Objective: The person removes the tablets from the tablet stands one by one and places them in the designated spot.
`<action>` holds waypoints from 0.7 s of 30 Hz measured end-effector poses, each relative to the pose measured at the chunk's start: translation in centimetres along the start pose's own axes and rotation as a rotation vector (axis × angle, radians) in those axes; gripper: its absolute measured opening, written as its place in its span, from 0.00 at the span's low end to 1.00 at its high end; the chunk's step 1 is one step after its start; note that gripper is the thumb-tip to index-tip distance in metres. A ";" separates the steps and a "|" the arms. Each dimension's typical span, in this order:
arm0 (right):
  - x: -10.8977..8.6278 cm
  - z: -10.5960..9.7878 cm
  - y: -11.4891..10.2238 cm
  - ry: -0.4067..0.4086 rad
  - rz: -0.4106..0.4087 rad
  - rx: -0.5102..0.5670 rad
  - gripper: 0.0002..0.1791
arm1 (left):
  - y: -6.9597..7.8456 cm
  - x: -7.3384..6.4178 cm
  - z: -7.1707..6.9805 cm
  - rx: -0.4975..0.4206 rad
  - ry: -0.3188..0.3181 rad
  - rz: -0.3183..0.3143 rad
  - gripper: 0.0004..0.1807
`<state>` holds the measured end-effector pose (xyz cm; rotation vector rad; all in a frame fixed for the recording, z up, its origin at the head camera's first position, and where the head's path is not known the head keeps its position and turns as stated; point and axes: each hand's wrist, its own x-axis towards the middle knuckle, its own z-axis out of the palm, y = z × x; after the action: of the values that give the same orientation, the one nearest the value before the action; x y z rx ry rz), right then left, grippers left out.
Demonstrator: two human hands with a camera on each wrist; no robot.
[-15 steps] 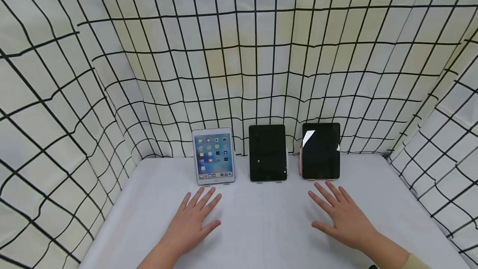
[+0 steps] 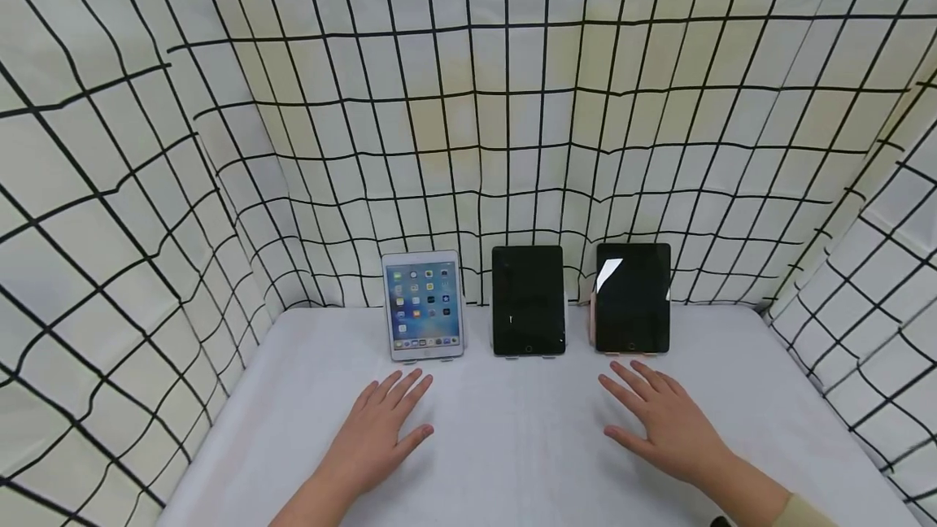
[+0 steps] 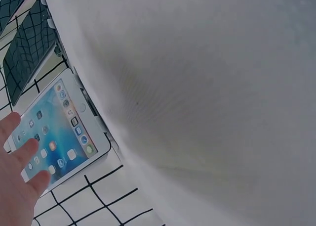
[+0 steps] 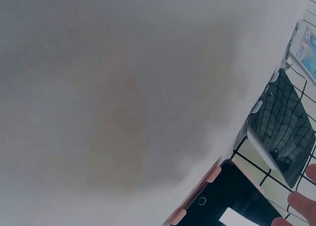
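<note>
Along the back of the white-covered table (image 2: 512,462), before the grid-patterned cloth (image 2: 523,120), I have three tablets propped up side by side, leaning slightly back. At the left end is the white iPad (image 2: 423,306), lit and showing its home-screen icons; the middle black iPad (image 2: 529,299) and the right black iPad (image 2: 634,311) show dark screens, the latter on a pink stand (image 4: 213,174). I read both hands as carrying nothing: the left hand (image 2: 381,433) is spread wide near the white iPad, and the right hand (image 2: 666,429) is spread wide near the right black iPad. Wrist feeds put fingers across the screens, yet my head view shows gaps. As for progress, I judge the placing complete, with no tablet being handled; whether this pause opens or closes the work, I cannot tell. Nor can I tell if the dark screens are off or asleep.
</note>
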<state>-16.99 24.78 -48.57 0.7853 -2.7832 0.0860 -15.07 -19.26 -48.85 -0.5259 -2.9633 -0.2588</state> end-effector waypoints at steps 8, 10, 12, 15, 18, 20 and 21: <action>0.9 0.2 -0.7 -0.026 0.055 0.047 0.40 | -0.1 0.2 -0.2 -0.007 -0.019 -0.041 0.39; 1.3 0.3 -1.0 -0.031 0.068 0.058 0.40 | -0.1 0.3 -0.2 -0.005 -0.016 -0.049 0.40; 1.5 0.4 -1.1 -0.031 0.074 0.062 0.40 | -0.2 0.3 -0.1 -0.004 -0.010 -0.056 0.40; 1.8 0.3 -1.4 -0.023 0.077 0.066 0.40 | -0.2 0.5 -0.1 -0.008 -0.002 -0.067 0.40; 2.0 0.4 -1.6 -0.004 0.074 0.071 0.39 | -0.4 0.6 -0.2 -0.021 0.006 -0.074 0.40; 2.2 0.5 -1.8 0.004 0.069 0.071 0.39 | -0.6 0.6 -0.3 -0.020 0.016 -0.081 0.40; 2.4 0.6 -1.9 0.006 0.067 0.074 0.39 | -0.8 0.5 -0.3 -0.016 0.019 -0.085 0.40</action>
<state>-18.13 21.89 -48.53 0.7076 -2.8149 0.2036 -15.81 -19.88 -48.57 -0.3968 -2.9715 -0.2938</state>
